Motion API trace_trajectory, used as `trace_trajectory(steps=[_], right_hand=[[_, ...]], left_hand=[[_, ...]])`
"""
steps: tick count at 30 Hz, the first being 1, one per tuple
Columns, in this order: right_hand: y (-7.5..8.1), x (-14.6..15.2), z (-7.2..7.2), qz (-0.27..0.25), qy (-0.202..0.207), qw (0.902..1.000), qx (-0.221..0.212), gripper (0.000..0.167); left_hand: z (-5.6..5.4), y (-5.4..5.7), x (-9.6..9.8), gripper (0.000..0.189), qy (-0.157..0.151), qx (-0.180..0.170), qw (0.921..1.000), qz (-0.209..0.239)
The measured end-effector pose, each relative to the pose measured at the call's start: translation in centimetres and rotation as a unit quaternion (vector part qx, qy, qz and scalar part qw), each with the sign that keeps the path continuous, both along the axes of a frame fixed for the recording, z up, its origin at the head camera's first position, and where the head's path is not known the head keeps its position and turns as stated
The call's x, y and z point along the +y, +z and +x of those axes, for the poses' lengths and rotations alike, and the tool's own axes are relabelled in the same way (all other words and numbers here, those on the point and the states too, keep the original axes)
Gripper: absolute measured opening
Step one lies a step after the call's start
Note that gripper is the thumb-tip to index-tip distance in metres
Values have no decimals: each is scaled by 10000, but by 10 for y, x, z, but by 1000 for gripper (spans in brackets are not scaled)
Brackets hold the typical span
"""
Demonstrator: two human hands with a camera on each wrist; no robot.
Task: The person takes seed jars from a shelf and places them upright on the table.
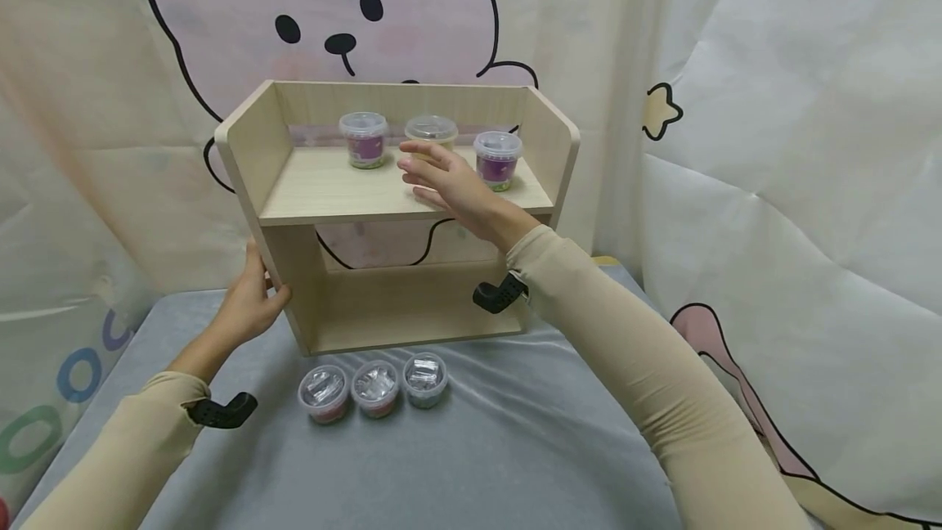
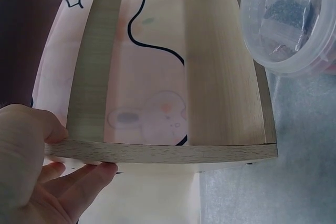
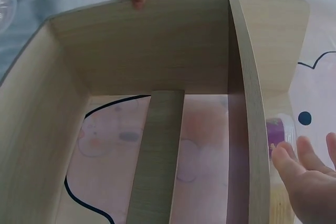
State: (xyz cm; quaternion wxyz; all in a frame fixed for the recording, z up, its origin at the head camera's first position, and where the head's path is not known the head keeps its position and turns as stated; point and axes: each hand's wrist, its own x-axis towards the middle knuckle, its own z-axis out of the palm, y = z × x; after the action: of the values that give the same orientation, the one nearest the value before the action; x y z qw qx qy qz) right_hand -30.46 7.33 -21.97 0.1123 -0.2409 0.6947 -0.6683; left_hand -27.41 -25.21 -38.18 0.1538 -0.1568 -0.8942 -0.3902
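Two purple-banded tubs (image 1: 365,145) (image 1: 497,166) and one pale-yellow tub (image 1: 430,128) stand on the upper board of one two-tiered shelf (image 1: 316,196), toward 11 o'clock from the head view's centre. Three lower tubs (image 1: 324,393) (image 1: 375,389) (image 1: 424,380) form a row just beside its front edge, at 6 to 7 o'clock from its middle.

All six tubs are round, of clear plastic, with flat lids; the lower three show crinkled, shiny packets. The shelf has smooth, wood-grained panels and rounded upper corners.

The left hand (image 1: 248,307), at the shelf's 8 o'clock, pinches the side panel's edge between thumb and fingers. The right hand (image 1: 464,195), fingers parted and slightly bent, grasps nothing; the tubs lie at its 10, 11 and 2 o'clock. Whether it touches the pale-yellow tub cannot be told.

Below spreads one grey-blue, soft-looking cloth (image 1: 456,473); behind hangs creased, printed sheeting (image 1: 809,145).
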Motion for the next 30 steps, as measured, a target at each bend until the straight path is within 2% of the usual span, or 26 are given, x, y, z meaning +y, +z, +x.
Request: trace_trajectory(steps=[6, 12, 17, 25, 30], right_hand=[[6, -18, -13, 26, -166, 9998, -117, 58], [10, -34, -25, 166, -448, 9980, -417, 68], [11, -42, -34, 327, -557, 9963, -558, 75], [9, -59, -46, 526, -829, 9944, -397, 89], [8, -66, -52, 564, -1081, 9915, -456, 95]], left_hand=[[0, 1, -1, 81, 31, 29, 10000, -56], [0, 0, -2, 77, 53, 75, 9999, -74], [-2, -2, 0, 75, -28, 90, 10000, 9], [-3, -1, -1, 79, -59, 71, 10000, 15], [-2, 0, -2, 80, -90, 34, 10000, -10]])
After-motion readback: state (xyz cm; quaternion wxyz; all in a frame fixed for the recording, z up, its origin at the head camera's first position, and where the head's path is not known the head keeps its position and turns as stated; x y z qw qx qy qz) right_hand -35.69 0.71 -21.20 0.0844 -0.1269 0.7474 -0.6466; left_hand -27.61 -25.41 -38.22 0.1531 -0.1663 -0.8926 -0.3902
